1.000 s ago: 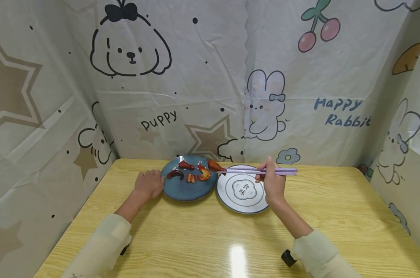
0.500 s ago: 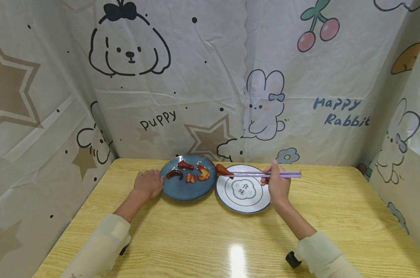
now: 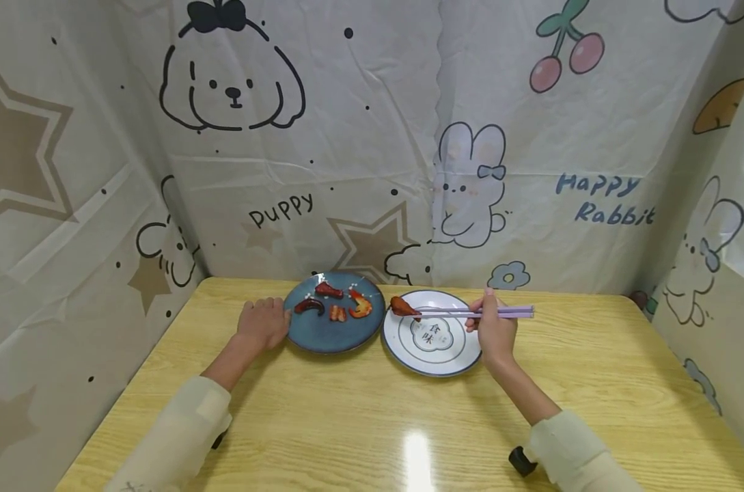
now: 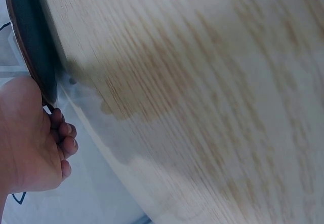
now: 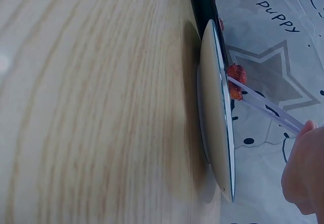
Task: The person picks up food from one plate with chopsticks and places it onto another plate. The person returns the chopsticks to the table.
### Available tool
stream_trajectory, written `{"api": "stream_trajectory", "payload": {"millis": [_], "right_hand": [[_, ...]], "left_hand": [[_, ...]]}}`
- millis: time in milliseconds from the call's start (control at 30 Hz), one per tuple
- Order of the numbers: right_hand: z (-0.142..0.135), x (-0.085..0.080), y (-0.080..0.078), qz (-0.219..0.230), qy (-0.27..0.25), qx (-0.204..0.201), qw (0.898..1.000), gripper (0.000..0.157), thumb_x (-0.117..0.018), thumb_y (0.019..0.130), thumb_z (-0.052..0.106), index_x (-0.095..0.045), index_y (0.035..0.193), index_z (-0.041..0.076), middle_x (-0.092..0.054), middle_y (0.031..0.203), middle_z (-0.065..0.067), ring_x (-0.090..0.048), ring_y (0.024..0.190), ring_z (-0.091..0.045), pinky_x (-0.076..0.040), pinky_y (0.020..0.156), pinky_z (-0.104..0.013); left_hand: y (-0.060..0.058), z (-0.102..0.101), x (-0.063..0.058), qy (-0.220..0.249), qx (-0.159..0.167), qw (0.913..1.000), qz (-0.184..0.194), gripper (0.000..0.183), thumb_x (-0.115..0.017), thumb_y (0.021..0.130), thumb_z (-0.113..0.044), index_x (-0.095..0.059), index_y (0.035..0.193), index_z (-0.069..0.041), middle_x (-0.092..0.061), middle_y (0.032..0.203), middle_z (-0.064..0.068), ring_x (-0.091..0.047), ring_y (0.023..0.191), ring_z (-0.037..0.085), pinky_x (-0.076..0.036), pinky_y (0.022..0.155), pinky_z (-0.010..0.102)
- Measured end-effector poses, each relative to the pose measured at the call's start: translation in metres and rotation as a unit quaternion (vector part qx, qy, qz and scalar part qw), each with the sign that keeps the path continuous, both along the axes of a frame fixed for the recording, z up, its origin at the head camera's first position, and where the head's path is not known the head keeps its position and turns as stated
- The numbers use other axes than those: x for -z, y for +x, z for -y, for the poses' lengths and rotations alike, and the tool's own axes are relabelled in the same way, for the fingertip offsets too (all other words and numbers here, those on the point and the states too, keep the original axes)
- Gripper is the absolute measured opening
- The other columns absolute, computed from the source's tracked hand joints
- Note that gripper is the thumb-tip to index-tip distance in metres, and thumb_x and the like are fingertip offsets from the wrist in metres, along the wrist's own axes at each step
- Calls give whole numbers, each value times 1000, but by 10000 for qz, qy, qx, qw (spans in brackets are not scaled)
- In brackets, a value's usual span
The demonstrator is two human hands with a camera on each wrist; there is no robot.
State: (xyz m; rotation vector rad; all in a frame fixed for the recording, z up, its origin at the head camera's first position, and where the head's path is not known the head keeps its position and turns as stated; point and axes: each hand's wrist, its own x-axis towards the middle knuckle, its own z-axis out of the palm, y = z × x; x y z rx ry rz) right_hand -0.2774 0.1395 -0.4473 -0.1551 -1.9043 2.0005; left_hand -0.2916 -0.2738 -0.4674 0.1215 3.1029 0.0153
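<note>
In the head view, my right hand (image 3: pixel 497 328) grips lilac chopsticks (image 3: pixel 507 311), whose tips pinch a glossy brown chicken drumstick (image 3: pixel 404 307) over the left part of the white plate (image 3: pixel 445 359). The right wrist view has the drumstick (image 5: pixel 237 77) just above the plate rim; whether it touches is unclear. To the left, the blue plate (image 3: pixel 328 342) bears a shrimp (image 3: pixel 360 305), a small striped meat piece (image 3: pixel 337 313), a dark curved piece (image 3: pixel 310 307) and a dark red piece (image 3: pixel 328 290). At its left edge my left hand (image 3: pixel 263 323) holds the rim, fingers curled in the left wrist view.
Both plates stand side by side near the back edge of the wood-grain table (image 3: pixel 347 424). A printed curtain (image 3: pixel 359 137) with cartoon figures hangs behind the table and along both sides. A dark object (image 3: pixel 641 298) shows at the far right corner.
My right hand has moved right and slightly down, carrying the drumstick in the chopsticks from the blue plate's right edge to over the white plate. The left hand stays at the blue plate.
</note>
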Motion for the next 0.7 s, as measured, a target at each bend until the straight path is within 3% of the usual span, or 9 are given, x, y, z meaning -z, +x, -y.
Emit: {"api": "stream_trajectory", "payload": {"millis": [700], "right_hand": [[-5,9,1,67,525,38,9986,50,-41,108,30,-61,80,-6,-58,57,-6,-55,45,-7,-52,47,-28]], "left_hand": [[-1,1,3,37,47,9998,-189,36,-36,107,-25,-54,105,7,-59,102,22,-56,102,39,-38,82,50]]}}
